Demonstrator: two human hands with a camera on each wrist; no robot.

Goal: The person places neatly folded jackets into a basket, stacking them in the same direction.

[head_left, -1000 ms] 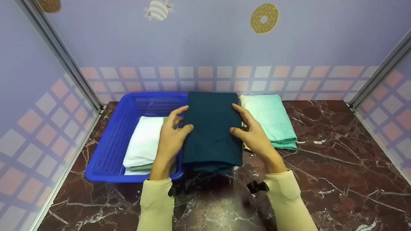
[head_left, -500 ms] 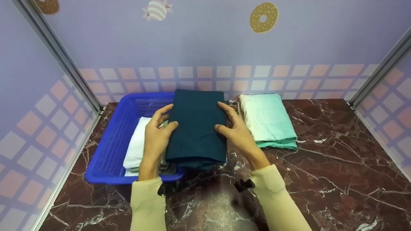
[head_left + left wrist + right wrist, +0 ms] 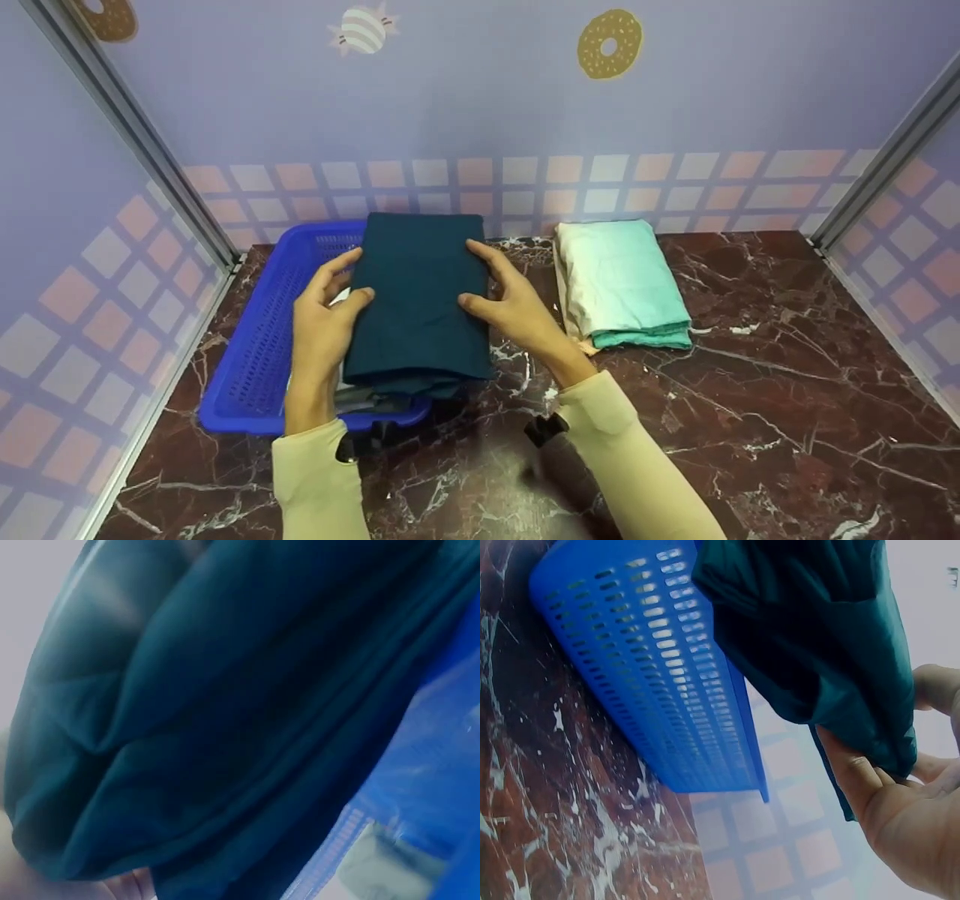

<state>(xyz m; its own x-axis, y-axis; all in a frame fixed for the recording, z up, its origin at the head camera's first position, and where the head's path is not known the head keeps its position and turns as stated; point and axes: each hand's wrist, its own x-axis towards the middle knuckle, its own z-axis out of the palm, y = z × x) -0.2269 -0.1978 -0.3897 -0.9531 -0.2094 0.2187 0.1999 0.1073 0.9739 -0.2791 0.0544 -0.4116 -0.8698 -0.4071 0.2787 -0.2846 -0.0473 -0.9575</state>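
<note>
Pinching teal cloth are our left hand and right hand. It's partly over the basket near the worktop's back-left corner.

On the tabletop, the plastic basket is set at the left, its far end near the back wall, its long side near the left side wall. Inside it, fabric pieces are laid, mostly hidden from above. Over the basket's right part, and past its right edge, a folded cloth is held; whether the rim is touched cannot be told. It is flanked by the left hand and the right hand. Farther right, well apart from the basket, a second folded cloth is laid on the tabletop, just before the back wall.
</note>
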